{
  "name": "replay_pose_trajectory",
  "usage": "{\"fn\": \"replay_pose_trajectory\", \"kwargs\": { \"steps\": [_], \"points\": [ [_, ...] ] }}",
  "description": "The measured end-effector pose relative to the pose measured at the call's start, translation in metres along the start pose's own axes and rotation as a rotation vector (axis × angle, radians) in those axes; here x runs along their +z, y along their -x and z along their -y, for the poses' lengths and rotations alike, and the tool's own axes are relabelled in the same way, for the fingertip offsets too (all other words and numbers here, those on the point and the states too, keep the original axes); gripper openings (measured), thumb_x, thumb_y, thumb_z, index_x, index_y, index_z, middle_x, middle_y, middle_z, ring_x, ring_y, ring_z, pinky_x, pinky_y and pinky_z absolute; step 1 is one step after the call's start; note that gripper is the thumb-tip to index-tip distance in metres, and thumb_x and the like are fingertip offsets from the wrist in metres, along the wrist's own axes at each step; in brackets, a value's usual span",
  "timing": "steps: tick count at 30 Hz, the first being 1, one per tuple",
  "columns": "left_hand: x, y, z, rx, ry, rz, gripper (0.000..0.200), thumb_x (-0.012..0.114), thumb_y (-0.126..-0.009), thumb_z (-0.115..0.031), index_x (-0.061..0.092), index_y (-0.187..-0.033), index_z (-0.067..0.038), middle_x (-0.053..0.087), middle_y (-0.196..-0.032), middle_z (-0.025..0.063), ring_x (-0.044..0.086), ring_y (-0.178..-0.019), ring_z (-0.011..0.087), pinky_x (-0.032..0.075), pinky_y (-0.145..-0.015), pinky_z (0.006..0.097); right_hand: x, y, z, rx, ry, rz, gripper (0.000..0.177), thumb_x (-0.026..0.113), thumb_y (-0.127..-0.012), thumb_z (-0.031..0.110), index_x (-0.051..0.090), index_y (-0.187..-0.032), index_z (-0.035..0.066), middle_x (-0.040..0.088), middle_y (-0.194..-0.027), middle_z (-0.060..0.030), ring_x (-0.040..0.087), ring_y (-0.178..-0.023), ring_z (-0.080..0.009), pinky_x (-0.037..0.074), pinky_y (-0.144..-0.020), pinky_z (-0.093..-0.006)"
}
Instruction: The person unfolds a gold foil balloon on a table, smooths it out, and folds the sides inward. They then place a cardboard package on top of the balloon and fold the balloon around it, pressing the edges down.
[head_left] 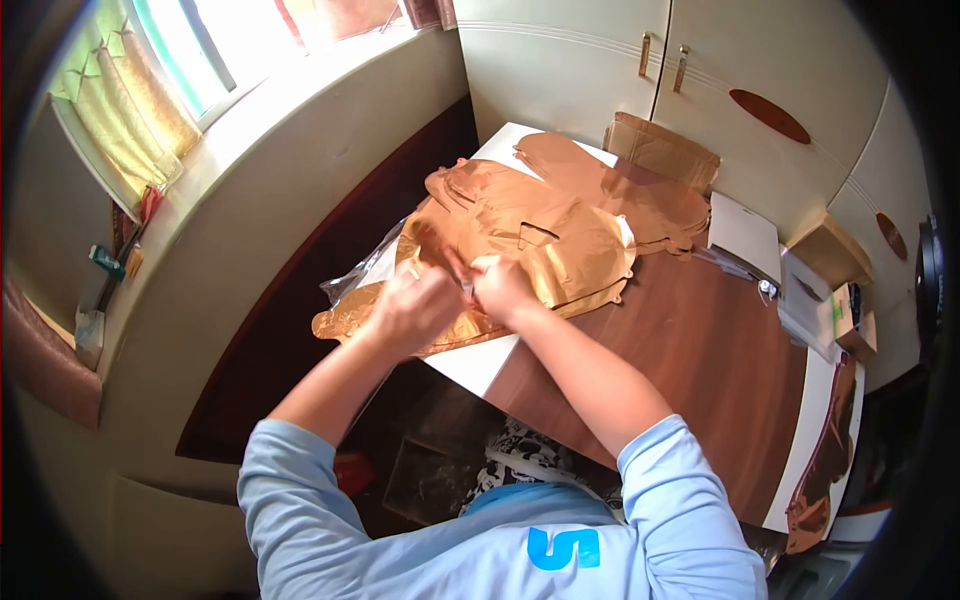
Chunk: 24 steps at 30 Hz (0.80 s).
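Flat gold foil balloons (575, 250), uninflated and with small round tabs on their edges, lie stacked at the far left of the table. Over their near left part, my left hand (415, 305) is closed, its fingers pinching creased foil. Close beside it, my right hand (503, 288) is also closed, thumb and fingers gripping the same creased spot. A small pale, shiny bit shows between the two hands; I cannot make out what it is. Clear plastic wrapping (365, 265) sticks out from under the foil on the left.
More flat brown-gold foil (600, 180) reaches toward the back. A cardboard piece (665, 150) leans on the cabinet. On the right are a white box (745, 235), an open carton (830, 250) and dark reddish foil (828, 460). The brown tabletop (660, 360) has white edges.
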<state>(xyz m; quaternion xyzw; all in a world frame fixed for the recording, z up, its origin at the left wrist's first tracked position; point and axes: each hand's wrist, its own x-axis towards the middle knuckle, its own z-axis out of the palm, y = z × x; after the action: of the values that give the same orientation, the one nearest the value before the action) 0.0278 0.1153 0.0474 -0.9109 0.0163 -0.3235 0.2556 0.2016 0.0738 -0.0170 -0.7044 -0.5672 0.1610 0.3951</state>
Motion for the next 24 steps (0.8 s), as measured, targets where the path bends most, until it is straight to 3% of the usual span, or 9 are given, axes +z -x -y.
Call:
{"fn": "replay_pose_trajectory", "kwargs": {
  "steps": [3,4,5,8,11,13,15,22,24],
  "points": [
    [0.021,0.009,-0.026,0.029,0.357,0.107,0.016,0.075,-0.082,-0.018,0.065,-0.089,-0.008,0.056,-0.086,0.0059,0.056,-0.076,0.0196,0.046,-0.068,0.0351,-0.026,-0.034,-0.025,0.140,-0.115,-0.031,0.026,0.075,-0.080,0.031,0.074,-0.087,0.006,0.072,-0.083,-0.0179,0.071,-0.077,-0.0327,0.055,-0.072,-0.0418],
    [0.042,0.018,-0.028,-0.056,0.406,0.107,0.024,0.076,-0.081,-0.019,0.067,-0.101,-0.007,0.061,-0.101,0.0089,0.061,-0.091,0.0232,0.050,-0.078,0.0385,-0.033,-0.044,-0.033,0.149,-0.179,-0.091,0.028,0.080,-0.075,0.031,0.074,-0.083,0.005,0.073,-0.082,-0.0171,0.071,-0.077,-0.0305,0.055,-0.073,-0.0403],
    [0.055,0.018,-0.028,-0.198,0.418,0.158,0.049,0.078,-0.080,-0.026,0.062,-0.122,-0.008,0.058,-0.124,0.0138,0.056,-0.118,0.0322,0.046,-0.100,0.0467,-0.042,-0.053,-0.042,0.191,-0.200,-0.116,0.028,0.081,-0.075,0.031,0.074,-0.082,0.005,0.073,-0.081,-0.0162,0.071,-0.076,-0.0289,0.055,-0.073,-0.0394],
    [0.068,0.029,-0.016,-0.526,0.495,0.446,0.078,0.070,-0.081,-0.049,0.047,-0.144,-0.008,0.046,-0.146,0.0192,0.033,-0.142,0.0394,0.022,-0.119,0.0531,-0.093,-0.073,-0.057,0.119,-0.173,-0.353,0.026,0.080,-0.075,0.029,0.072,-0.078,0.005,0.072,-0.078,-0.0153,0.070,-0.073,-0.0278,0.054,-0.070,-0.0388],
    [0.076,0.036,-0.013,-0.550,0.470,0.538,0.077,0.062,-0.085,-0.058,0.048,-0.145,-0.011,0.042,-0.151,0.0183,0.030,-0.145,0.0393,0.021,-0.119,0.0522,-0.166,-0.106,-0.094,-0.008,-0.210,-0.583,0.030,0.076,-0.082,0.028,0.065,-0.071,0.002,0.067,-0.066,-0.0160,0.065,-0.061,-0.0282,0.050,-0.061,-0.0415],
    [0.075,0.035,-0.014,-0.565,0.475,0.559,0.077,0.062,-0.085,-0.059,0.048,-0.144,-0.011,0.043,-0.151,0.0180,0.031,-0.145,0.0386,0.021,-0.119,0.0519,-0.225,-0.093,-0.072,-0.134,-0.190,-0.676,0.023,0.071,-0.089,0.025,0.072,-0.081,0.003,0.066,-0.064,-0.0147,0.063,-0.058,-0.0262,0.049,-0.058,-0.0391],
    [0.074,0.033,-0.014,-0.584,0.493,0.559,0.079,0.064,-0.083,-0.059,0.049,-0.144,-0.011,0.044,-0.149,0.0166,0.033,-0.144,0.0359,0.021,-0.119,0.0510,-0.269,-0.060,-0.027,-0.234,0.136,-0.772,0.019,0.070,-0.092,0.025,0.073,-0.088,0.006,0.065,-0.065,-0.0136,0.064,-0.060,-0.0256,0.049,-0.059,-0.0367],
    [0.082,-0.010,-0.001,-0.609,0.215,0.642,0.046,0.065,-0.086,-0.052,0.071,-0.099,-0.008,0.066,-0.107,0.0115,0.058,-0.111,0.0286,0.037,-0.102,0.0464,-0.308,0.020,0.018,-0.672,0.417,-0.564,0.010,0.067,-0.090,0.012,0.071,-0.098,0.008,0.069,-0.077,-0.0106,0.067,-0.069,-0.0274,0.053,-0.064,-0.0361],
    [0.093,-0.032,-0.006,-0.537,0.117,0.551,0.043,0.066,-0.086,-0.050,0.071,-0.097,-0.009,0.066,-0.106,0.0109,0.059,-0.109,0.0281,0.038,-0.100,0.0458,-0.304,0.029,0.020,-0.802,0.453,-0.524,0.008,0.067,-0.088,0.011,0.070,-0.095,0.010,0.070,-0.079,-0.0087,0.068,-0.072,-0.0275,0.054,-0.068,-0.0377]
  ]
}}
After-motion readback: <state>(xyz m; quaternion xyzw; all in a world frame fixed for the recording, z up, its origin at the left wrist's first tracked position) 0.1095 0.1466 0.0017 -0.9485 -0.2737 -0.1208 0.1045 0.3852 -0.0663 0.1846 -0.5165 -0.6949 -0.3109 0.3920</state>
